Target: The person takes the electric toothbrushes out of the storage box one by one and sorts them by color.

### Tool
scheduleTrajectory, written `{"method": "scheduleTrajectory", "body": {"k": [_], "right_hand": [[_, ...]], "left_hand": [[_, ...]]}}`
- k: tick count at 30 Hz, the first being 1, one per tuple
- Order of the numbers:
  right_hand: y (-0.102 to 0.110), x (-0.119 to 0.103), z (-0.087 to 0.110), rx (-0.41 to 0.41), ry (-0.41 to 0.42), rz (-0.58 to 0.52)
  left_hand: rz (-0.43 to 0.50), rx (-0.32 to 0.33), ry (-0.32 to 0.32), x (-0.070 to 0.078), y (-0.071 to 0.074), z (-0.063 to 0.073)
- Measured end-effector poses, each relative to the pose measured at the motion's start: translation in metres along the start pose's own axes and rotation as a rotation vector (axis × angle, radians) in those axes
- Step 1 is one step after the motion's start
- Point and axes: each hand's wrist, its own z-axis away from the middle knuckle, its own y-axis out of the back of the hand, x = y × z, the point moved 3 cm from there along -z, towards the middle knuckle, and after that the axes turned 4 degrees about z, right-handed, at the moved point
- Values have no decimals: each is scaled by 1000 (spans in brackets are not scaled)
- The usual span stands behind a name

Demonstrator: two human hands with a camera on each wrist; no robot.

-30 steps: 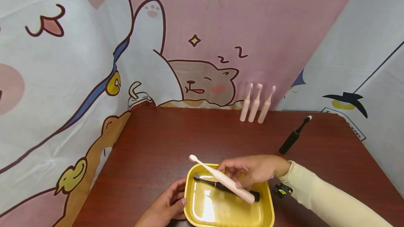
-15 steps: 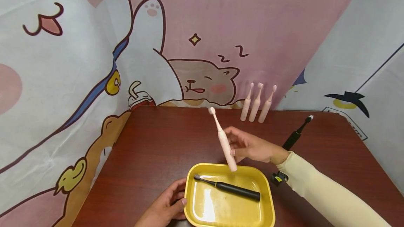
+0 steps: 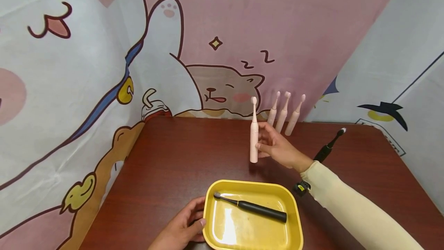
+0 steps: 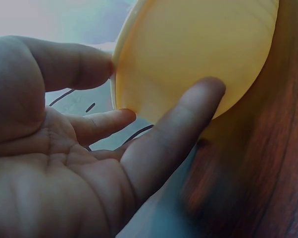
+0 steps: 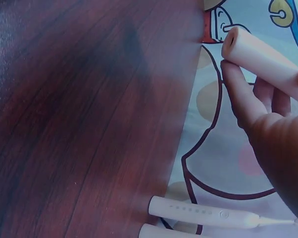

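My right hand (image 3: 274, 147) pinches a pink electric toothbrush (image 3: 254, 134) and holds it upright above the brown table (image 3: 166, 157), brush head up. In the right wrist view its handle end (image 5: 260, 54) lies against my fingers (image 5: 243, 94). Three more pink toothbrushes (image 3: 284, 114) lean on the back wall just behind it. My left hand (image 3: 182, 228) holds the left rim of a yellow tray (image 3: 222, 188); its fingers (image 4: 173, 144) touch the tray's underside (image 4: 188, 49). A black toothbrush (image 3: 251, 206) lies inside the tray.
Another black toothbrush (image 3: 327, 147) leans at the back right of the table. A cartoon-printed cloth (image 3: 104, 49) hangs behind and to the left. The table's edges run close to the cloth on both sides.
My right hand lifted the pink toothbrush out of the tray, turned it upright and carried it back toward the three leaning ones. The left hand stayed on the tray.
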Motion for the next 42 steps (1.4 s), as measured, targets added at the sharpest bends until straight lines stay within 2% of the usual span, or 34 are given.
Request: {"method": "scheduleTrajectory", "body": {"k": [12, 23, 28, 42], "right_hand": [[10, 10, -11, 151, 23, 92], [24, 25, -26, 307, 77, 348], [27, 28, -30, 355, 115, 420], [34, 41, -40, 477, 153, 507]], "left_hand": [[3, 1, -1, 0, 0, 0], [10, 26, 14, 0, 2, 0], [16, 32, 27, 1, 2, 0], [43, 15, 33, 0, 2, -1]]}}
